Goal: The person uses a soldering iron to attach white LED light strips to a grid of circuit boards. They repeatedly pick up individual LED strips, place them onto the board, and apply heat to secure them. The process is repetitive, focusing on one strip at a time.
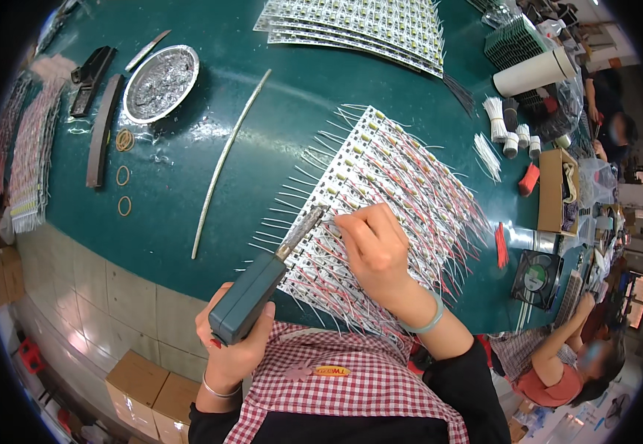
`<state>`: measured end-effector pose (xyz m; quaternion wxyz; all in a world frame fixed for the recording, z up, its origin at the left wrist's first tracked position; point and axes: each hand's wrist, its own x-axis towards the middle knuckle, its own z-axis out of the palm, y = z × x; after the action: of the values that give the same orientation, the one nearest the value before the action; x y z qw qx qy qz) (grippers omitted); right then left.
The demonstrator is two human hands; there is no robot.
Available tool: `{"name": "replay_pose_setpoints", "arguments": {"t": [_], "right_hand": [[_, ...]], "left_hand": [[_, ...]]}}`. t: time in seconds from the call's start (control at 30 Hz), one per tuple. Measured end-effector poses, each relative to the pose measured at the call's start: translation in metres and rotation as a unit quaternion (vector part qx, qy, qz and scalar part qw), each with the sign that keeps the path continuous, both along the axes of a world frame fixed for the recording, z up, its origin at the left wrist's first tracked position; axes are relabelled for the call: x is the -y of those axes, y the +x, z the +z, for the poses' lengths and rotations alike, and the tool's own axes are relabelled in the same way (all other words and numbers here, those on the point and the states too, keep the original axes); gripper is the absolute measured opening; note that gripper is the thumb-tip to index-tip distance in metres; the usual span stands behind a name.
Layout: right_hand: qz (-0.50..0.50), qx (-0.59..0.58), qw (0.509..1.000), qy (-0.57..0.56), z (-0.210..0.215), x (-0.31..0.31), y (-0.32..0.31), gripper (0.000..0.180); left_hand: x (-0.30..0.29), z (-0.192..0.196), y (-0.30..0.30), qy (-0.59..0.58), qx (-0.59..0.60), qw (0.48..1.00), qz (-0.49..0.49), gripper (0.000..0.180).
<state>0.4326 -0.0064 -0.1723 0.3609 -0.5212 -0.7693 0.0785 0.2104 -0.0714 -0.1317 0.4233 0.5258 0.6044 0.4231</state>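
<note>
My left hand [236, 348] is wrapped round the dark green body of a soldering gun [243, 300]. Its long metal tip points up and right, touching or just above a white circuit board panel [351, 166]. Rows of small components cover the panel, with white wires sticking out along its left edge and many red and white wires [425, 192] fanning over its right side. Close beside the metal tip, my right hand [377, 251] pinches what looks like a thin wire between thumb and forefinger; the fingers partly hide it.
A foil-like bowl [161, 83], rubber bands [124, 140] and a long pale rod [231, 163] lie to the left. Stacked boards [358, 29] stand at the back. Wire bundles [494, 120], a white cylinder [534, 72] and a fan [537, 277] are on the right, near a co-worker [562, 370].
</note>
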Motion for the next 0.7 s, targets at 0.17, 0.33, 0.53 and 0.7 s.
{"name": "replay_pose_setpoints", "arguments": {"t": [0.17, 0.33, 0.53, 0.7], "right_hand": [[0.000, 0.016, 1.000, -0.005, -0.0004, 0.0010, -0.0011, 0.021], [-0.002, 0.025, 1.000, -0.004, 0.0010, 0.0009, -0.0012, 0.023], [-0.001, 0.034, 0.999, -0.003, 0.0001, 0.0011, -0.0018, 0.023], [0.000, 0.040, 0.999, -0.006, -0.0009, 0.0017, -0.0013, 0.024]], "left_hand": [[0.0003, -0.0021, -0.0008, 0.033, -0.032, 0.999, -0.025, 0.019], [-0.0015, -0.0009, -0.0003, 0.035, -0.045, 0.998, -0.033, 0.017], [-0.0013, -0.0001, 0.0038, 0.032, -0.042, 0.998, -0.018, 0.014], [-0.0001, 0.0003, 0.0048, 0.044, -0.039, 0.998, -0.014, 0.015]]}}
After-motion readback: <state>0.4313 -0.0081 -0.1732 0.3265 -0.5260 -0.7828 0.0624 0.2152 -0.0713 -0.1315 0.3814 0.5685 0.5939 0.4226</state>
